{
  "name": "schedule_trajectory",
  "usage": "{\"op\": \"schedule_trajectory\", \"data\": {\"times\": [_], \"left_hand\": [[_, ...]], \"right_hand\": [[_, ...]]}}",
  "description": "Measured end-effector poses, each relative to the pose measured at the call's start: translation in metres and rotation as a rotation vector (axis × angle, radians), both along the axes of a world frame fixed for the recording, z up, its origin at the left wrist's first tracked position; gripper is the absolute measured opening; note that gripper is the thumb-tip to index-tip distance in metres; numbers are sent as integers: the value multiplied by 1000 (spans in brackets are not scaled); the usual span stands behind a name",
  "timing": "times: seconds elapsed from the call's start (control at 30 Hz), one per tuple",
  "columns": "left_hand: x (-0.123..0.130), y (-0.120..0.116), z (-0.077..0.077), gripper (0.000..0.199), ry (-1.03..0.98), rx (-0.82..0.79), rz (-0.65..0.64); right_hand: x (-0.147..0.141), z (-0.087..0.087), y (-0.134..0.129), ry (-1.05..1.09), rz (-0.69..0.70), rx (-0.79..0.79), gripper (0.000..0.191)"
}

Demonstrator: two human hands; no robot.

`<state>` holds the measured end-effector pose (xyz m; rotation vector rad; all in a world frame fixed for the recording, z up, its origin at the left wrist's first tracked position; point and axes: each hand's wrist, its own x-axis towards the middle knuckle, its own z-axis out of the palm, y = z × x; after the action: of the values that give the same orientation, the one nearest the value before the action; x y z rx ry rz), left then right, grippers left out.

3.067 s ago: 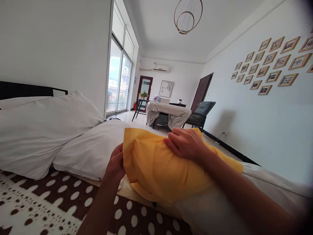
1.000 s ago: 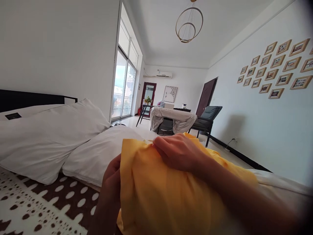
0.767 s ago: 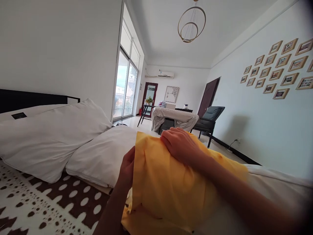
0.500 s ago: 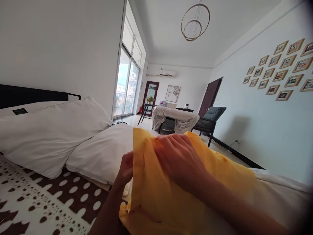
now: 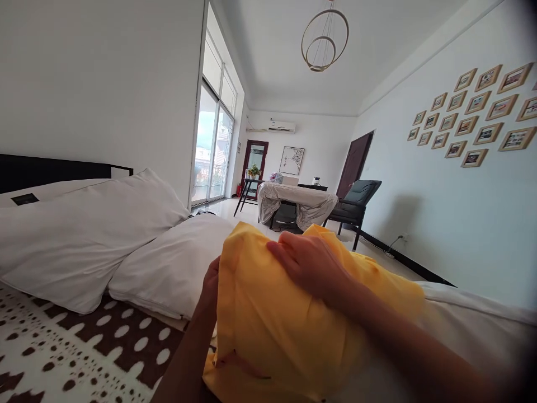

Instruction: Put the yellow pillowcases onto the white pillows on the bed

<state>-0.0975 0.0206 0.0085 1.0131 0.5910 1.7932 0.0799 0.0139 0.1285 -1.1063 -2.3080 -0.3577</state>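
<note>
A yellow pillowcase (image 5: 268, 302) covers the near part of a white pillow (image 5: 474, 319), whose bare end sticks out at the lower right. My right hand (image 5: 308, 263) is closed on the top of the yellow cloth, fingers curled over into its folds. At the pillowcase's left edge my left hand (image 5: 211, 282) grips the cloth, its fingers largely hidden behind the fabric. A small dark printed mark shows low on the case.
Two more white pillows (image 5: 92, 235) lie to the left on a brown-and-white patterned bedspread (image 5: 126, 330), by a black headboard (image 5: 54, 168). Beyond stand a covered table (image 5: 293, 196) and a black chair (image 5: 356, 204).
My right hand has shifted its hold along the top, with its thumb now more in view. The pillowcase's top left corner has rounded and folded over. The whole view has turned slightly.
</note>
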Motion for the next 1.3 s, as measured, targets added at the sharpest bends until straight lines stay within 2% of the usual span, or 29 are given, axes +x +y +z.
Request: {"op": "schedule_trajectory", "data": {"times": [0.1, 0.23, 0.27, 0.33, 0.4, 0.47, 0.53, 0.6, 0.7, 0.77, 0.87, 1.03, 1.1, 1.2, 1.23, 1.3], "left_hand": [[-8, 9, -6, 29, 198, 119, -39], [-27, 15, -8, 35, 524, 261, -280], [-29, 14, -7, 35, 608, 286, -308], [-30, 12, -6, 24, 716, 308, -269], [-28, 13, -7, 17, 697, 302, -236], [-26, 19, -13, 18, 566, 275, -295], [-25, 29, -23, 21, 406, 235, -347], [-21, 40, -34, 26, 306, 201, -346], [-5, 48, -47, 30, 251, 159, -317], [8, 48, -50, 27, 236, 133, -298], [17, 43, -44, 23, 358, 118, -220], [-3, 25, -16, 16, 547, 155, -75], [-8, 9, -2, 14, 576, 175, 101], [-3, -24, 19, 20, 501, 208, 468], [2, -35, 25, 25, 452, 218, 538], [13, -56, 34, 29, 365, 201, 570]], "right_hand": [[8, 8, 7, 30, -31, 34, 45], [24, 16, 25, 110, -19, 65, 47], [28, 17, 30, 123, -5, 63, 47], [36, 18, 38, 143, 31, 51, 48], [42, 18, 43, 157, 74, 36, 47], [48, 18, 47, 150, 124, 4, 46], [51, 18, 49, 99, 176, -47, 45], [52, 18, 50, 36, 206, -87, 45], [48, 18, 49, 5, 209, -82, 46], [43, 18, 45, 11, 192, -58, 47], [36, 21, 35, 16, 175, -93, 45], [35, 27, 27, 26, 253, -312, 31], [34, 25, 26, 50, 251, -304, 28], [25, 18, 18, 121, 235, -238, 23], [20, 15, 14, 136, 261, -205, 20], [9, 9, 2, 141, 371, -132, 15]]}}
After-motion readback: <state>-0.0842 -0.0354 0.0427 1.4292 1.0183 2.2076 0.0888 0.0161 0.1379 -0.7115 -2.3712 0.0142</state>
